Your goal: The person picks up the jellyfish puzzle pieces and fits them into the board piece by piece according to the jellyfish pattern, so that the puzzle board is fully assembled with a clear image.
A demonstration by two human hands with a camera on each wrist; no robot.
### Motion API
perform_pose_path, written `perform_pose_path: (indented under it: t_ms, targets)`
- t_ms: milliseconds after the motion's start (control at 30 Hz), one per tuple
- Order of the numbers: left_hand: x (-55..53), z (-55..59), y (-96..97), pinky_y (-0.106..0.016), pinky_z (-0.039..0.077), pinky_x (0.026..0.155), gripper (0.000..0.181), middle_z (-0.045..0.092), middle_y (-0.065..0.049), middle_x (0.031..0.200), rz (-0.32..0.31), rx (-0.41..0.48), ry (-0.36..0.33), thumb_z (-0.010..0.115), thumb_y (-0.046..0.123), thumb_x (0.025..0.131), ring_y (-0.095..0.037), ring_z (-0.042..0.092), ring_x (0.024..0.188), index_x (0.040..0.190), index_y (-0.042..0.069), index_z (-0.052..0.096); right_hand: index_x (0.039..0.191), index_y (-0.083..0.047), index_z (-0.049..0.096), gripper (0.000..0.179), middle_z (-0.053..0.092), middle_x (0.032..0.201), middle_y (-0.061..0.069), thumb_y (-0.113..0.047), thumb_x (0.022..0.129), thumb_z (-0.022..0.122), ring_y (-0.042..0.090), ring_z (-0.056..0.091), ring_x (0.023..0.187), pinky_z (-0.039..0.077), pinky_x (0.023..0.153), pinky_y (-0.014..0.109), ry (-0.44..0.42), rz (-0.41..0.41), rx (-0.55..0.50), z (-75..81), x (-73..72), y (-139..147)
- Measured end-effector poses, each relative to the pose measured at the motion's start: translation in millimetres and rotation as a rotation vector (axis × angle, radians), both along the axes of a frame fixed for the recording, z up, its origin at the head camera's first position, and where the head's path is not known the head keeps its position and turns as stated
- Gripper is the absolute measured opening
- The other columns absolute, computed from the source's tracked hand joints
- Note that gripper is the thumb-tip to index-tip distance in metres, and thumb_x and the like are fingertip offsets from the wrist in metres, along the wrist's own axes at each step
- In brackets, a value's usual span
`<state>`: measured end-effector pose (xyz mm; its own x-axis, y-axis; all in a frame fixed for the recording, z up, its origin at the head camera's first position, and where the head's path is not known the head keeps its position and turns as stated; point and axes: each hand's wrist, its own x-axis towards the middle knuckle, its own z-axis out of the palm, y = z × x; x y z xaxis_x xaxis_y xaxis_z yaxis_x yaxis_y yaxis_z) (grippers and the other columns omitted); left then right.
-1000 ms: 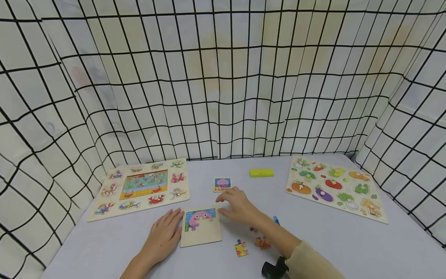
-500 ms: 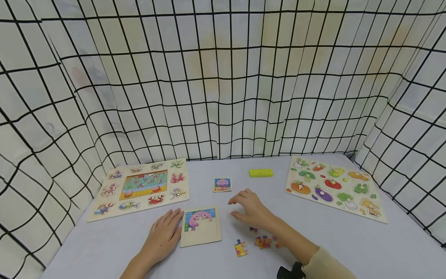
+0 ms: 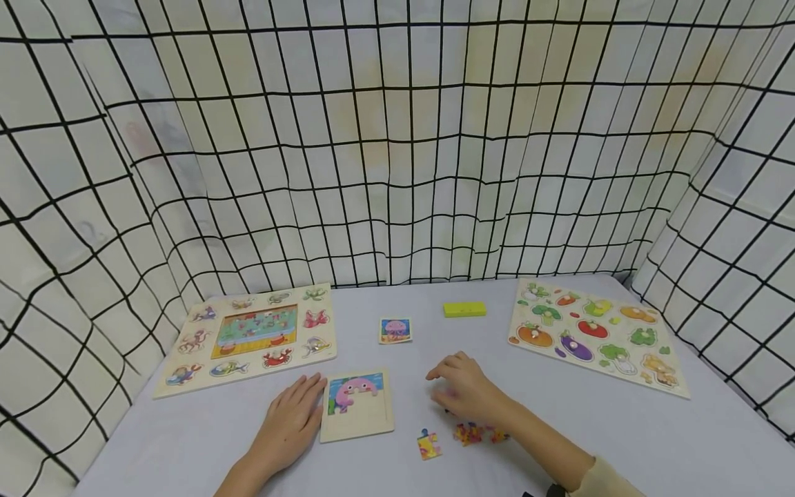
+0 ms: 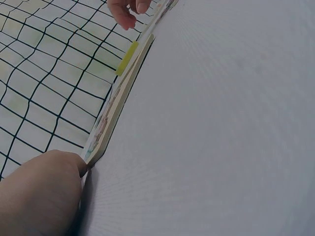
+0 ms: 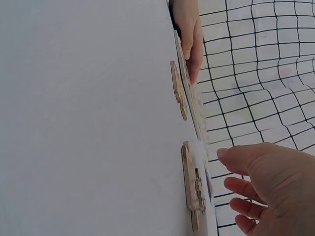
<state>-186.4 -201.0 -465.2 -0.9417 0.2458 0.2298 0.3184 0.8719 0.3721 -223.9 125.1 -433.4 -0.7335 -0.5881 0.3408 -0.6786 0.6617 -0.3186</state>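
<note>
A small wooden puzzle tray (image 3: 357,424) lies in the middle of the table, its upper part filled with a pink sea-animal picture and its lower part bare wood. My left hand (image 3: 288,422) rests flat against the tray's left edge, fingers straight. My right hand (image 3: 468,390) hovers to the right of the tray, fingers loosely bent and holding nothing. Below it lie loose jigsaw pieces (image 3: 468,433) in a heap. One yellow and pink jigsaw piece (image 3: 428,445) lies apart, nearer the tray. In the right wrist view the right hand (image 5: 268,189) is above the pieces.
A small square picture card (image 3: 395,330) lies behind the tray, with a yellow block (image 3: 464,309) farther back. A sea-animal puzzle board (image 3: 248,338) stands at the left, a vegetable puzzle board (image 3: 599,335) at the right. Black-gridded netting (image 3: 397,145) surrounds the table.
My right hand has drawn back from the tray's upper right corner, moving right and toward me, over the loose pieces. My left hand has stayed at the tray's edge.
</note>
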Motion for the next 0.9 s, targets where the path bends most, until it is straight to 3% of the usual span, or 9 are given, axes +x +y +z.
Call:
perform_pose_path:
  t_ms: [200,500,900]
  targets:
    - [0.7,-0.4,-0.3,-0.057,0.021,0.101,0.045,0.04,-0.015,0.14,0.0,0.0,0.001,0.051,0.019,0.092,-0.036,0.028,0.131,0.133,0.002,0.045,0.103,-0.014,0.066,0.025,0.059,0.103,-0.004,-0.024,0.081,0.069,0.013,0.046,0.095,0.041,0.08,0.036,-0.052,-0.028,0.03,-7.8,1.9,7]
    - [0.2,0.1,0.5,-0.057,0.02,0.102,0.045,0.04,-0.014,0.14,0.002,-0.001,-0.003,0.05,0.019,0.092,-0.035,0.027,0.131,0.134,0.003,0.045,0.103,-0.013,0.066,0.026,0.059,0.102,-0.003,-0.024,0.08,0.07,0.012,0.046,0.092,0.04,0.077,0.033,-0.04,-0.027,0.033,-16.3,0.1,14]
    - [0.9,3.4,1.2,-0.057,0.02,0.102,0.045,0.04,-0.014,0.14,-0.002,-0.002,0.001,0.05,0.019,0.093,-0.035,0.027,0.132,0.134,0.004,0.044,0.089,-0.016,0.066,0.024,0.058,0.092,-0.006,-0.036,0.077,0.072,0.01,0.045,0.085,0.041,0.074,0.031,-0.035,-0.093,-0.017,-19.0,1.5,17]
